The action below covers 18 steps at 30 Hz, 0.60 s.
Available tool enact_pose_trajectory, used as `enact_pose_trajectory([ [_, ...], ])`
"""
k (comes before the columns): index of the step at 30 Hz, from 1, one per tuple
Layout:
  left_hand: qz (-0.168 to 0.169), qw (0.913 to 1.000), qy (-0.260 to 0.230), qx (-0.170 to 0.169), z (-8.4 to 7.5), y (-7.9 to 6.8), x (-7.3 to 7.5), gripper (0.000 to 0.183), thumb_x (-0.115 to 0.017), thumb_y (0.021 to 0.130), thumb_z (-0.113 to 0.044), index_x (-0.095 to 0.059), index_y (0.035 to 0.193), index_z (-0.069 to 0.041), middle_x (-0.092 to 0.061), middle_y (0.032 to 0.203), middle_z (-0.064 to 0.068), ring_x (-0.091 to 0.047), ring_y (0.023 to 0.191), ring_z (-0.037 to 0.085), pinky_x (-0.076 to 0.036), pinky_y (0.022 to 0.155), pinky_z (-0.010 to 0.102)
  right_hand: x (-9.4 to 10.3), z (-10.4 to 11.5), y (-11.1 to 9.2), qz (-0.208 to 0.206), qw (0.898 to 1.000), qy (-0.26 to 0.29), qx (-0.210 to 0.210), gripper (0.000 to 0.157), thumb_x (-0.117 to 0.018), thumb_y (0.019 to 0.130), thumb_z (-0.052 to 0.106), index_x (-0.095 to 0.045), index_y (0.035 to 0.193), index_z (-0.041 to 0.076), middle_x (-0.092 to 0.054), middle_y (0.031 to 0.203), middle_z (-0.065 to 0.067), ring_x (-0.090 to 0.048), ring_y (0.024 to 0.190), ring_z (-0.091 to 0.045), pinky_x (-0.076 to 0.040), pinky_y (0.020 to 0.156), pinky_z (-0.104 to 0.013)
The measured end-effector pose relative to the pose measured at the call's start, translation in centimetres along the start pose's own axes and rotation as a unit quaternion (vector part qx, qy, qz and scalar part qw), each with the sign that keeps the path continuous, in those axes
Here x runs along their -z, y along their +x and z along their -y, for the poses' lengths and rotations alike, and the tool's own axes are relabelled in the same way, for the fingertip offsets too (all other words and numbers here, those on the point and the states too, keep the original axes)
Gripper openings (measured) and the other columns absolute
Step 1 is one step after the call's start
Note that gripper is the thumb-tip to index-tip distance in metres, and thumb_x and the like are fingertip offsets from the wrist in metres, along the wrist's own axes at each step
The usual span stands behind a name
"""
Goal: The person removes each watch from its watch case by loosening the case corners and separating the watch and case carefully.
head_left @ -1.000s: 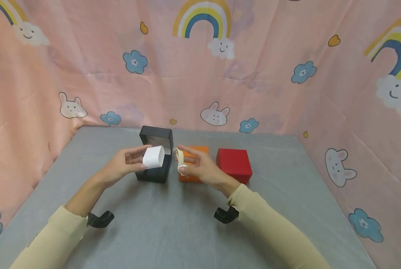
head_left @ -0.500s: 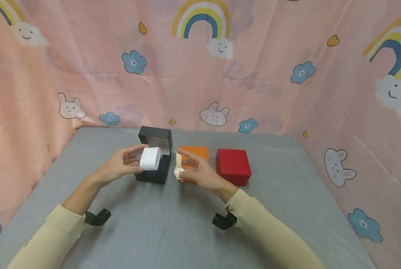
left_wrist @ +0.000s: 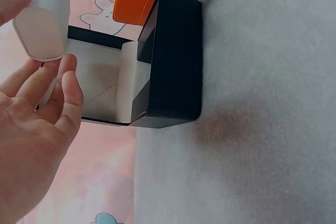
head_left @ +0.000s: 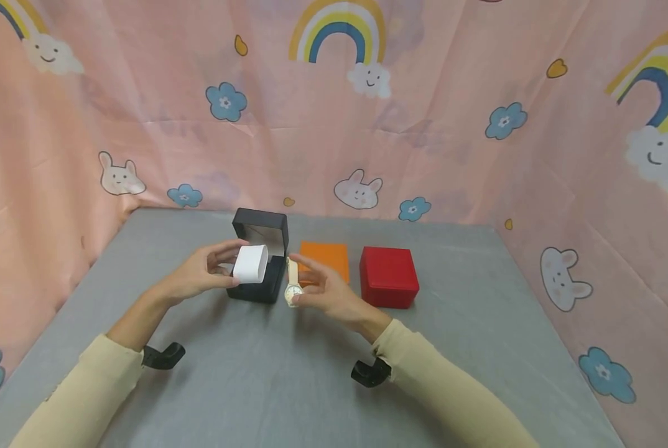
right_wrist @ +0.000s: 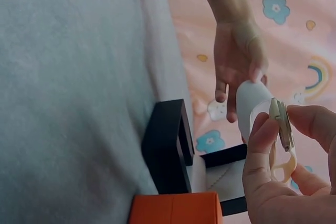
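Observation:
My left hand (head_left: 202, 274) holds a white oval watch cushion (head_left: 250, 264) between thumb and fingers, just in front of an open black box (head_left: 259, 255). In the left wrist view the white cushion (left_wrist: 43, 19) sits above my fingers (left_wrist: 58, 98), and the black box (left_wrist: 170, 61) shows its pale lining. My right hand (head_left: 325, 289) pinches a cream-strapped watch (head_left: 293, 286) by its round case, a little right of the cushion. The right wrist view shows the watch (right_wrist: 282, 124) edge-on between thumb and fingers, with the cushion (right_wrist: 252, 103) close behind it.
An orange box (head_left: 325, 259) and a red box (head_left: 389, 276), both closed, stand in a row right of the black box on the grey table (head_left: 289, 379). Pink patterned cloth (head_left: 334, 124) walls the table at back and on both sides.
My right hand has moved left and slightly nearer with the watch, uncovering the orange box. The left hand and cushion have shifted only a little.

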<state>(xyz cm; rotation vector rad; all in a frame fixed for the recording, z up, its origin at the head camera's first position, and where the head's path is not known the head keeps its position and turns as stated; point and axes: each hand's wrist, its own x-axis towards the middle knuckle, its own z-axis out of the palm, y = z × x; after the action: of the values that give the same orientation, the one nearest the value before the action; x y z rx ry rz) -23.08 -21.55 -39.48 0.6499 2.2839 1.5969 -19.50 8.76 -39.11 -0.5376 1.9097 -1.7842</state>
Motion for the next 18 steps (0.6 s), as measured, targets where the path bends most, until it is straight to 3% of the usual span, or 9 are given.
enact_pose_trajectory([
  [6,-0.004,0.9998,0.017,-0.005,0.1,-0.1,0.0,0.073,-0.073,0.086,-0.003,-0.040,0.152,-0.001,-0.050,0.149,0.026,-0.059,0.114,-0.003,-0.054,0.084,0.025,-0.7,-0.4,-0.2,0.001,1.000,-0.003,-0.002,0.083,-0.068,0.090,-0.003,-0.030,0.160,0.019,-0.047,0.151,-0.029,-0.071,0.101,-0.017,-0.056,0.093,-0.030],
  [11,0.000,0.9999,0.013,-0.010,0.4,-0.3,-0.1,0.072,-0.072,0.087,-0.002,-0.039,0.151,0.002,-0.048,0.150,0.029,-0.059,0.113,-0.005,-0.055,0.083,0.024,-1.4,-0.9,-0.3,0.007,1.000,0.008,-0.006,0.082,-0.068,0.091,-0.004,-0.031,0.160,0.021,-0.042,0.155,-0.028,-0.068,0.091,-0.011,-0.055,0.085,-0.023],
  [18,-0.003,0.9995,0.030,-0.014,0.7,-0.2,-0.2,0.073,-0.074,0.086,-0.003,-0.041,0.151,0.000,-0.049,0.151,0.026,-0.057,0.115,-0.008,-0.053,0.084,0.022,-2.2,-2.1,0.0,0.005,1.000,0.021,0.007,0.083,-0.064,0.090,-0.010,-0.027,0.160,0.013,-0.044,0.148,-0.035,-0.067,0.084,-0.007,-0.054,0.077,-0.021],
])
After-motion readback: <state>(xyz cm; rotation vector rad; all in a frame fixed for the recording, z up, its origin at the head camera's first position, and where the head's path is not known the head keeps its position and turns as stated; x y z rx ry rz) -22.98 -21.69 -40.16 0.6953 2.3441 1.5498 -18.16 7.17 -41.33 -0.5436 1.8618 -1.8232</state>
